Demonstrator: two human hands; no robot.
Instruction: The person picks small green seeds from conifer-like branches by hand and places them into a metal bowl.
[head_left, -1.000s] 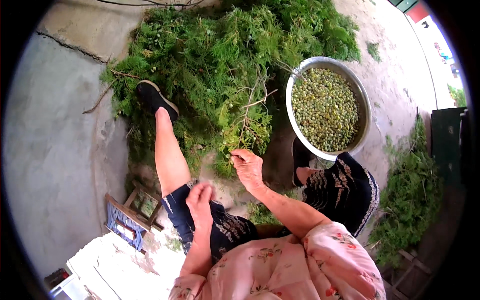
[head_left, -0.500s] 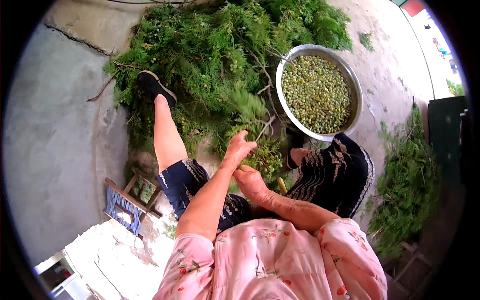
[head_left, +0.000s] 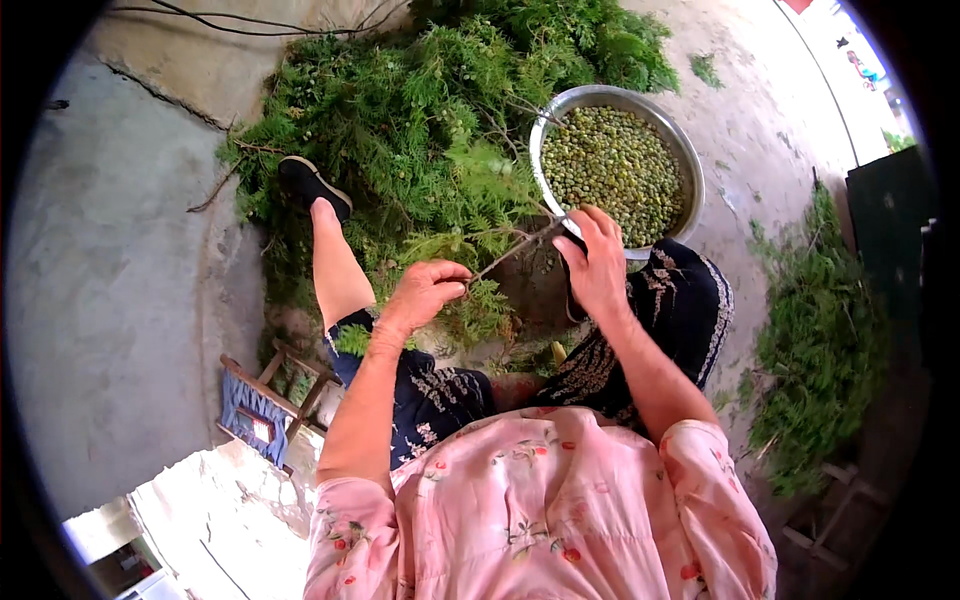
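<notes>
My left hand [head_left: 422, 300] is closed on one end of a thin bare-stemmed branch [head_left: 505, 255] with green sprigs. My right hand [head_left: 598, 262] is at the branch's upper right end, fingers curled on it, just below a wide metal basin [head_left: 693, 170] full of small round green and yellowish pieces [head_left: 610, 165]. A large pile of feathery evergreen cuttings [head_left: 400, 130] lies beyond both hands, between my outstretched left leg [head_left: 340, 270] and the basin.
A small wooden stool [head_left: 255, 410] with blue cloth stands at lower left. More cuttings [head_left: 820, 360] lie on the concrete floor [head_left: 130, 260] at right, beside a dark green object [head_left: 885, 250]. A black cable [head_left: 250, 28] runs along the top.
My hands have moved apart from being together at my lap. The right went up toward the basin, the left slightly left, with the branch now stretched between them.
</notes>
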